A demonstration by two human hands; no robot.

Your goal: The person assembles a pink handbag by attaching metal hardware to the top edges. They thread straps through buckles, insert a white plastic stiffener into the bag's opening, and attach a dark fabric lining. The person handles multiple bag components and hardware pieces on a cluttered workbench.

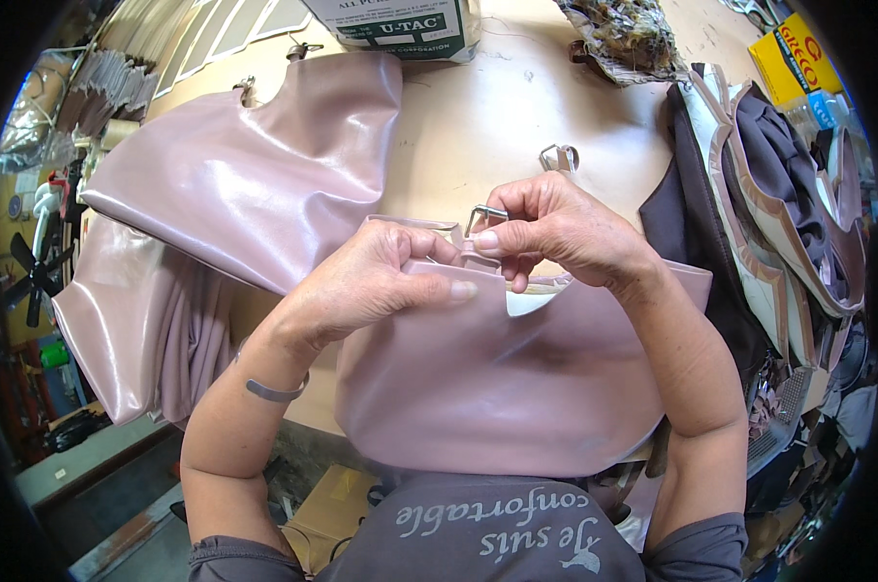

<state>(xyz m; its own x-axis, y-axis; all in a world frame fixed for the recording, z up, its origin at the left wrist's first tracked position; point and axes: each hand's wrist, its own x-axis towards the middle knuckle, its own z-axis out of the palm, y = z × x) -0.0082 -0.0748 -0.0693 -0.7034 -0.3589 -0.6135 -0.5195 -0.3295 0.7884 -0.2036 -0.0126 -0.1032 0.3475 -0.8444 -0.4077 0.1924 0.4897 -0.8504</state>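
A glossy dusty-pink leather bag lies in front of me against my body, its upper edge with a cut-out facing away. My left hand is closed on that edge, thumb on the near side and fingers inside the opening. My right hand pinches a small pink leather tab carrying a rectangular metal ring, at the bag's edge beside my left fingertips. The fingers partly hide where tab and bag meet, so I cannot tell whether they are joined.
Another ring with a tab lies beyond my right hand. Pink bags are piled at left. Dark lined pieces stand at right near a yellow box. A white-green can and a glue-crusted container stand at the back.
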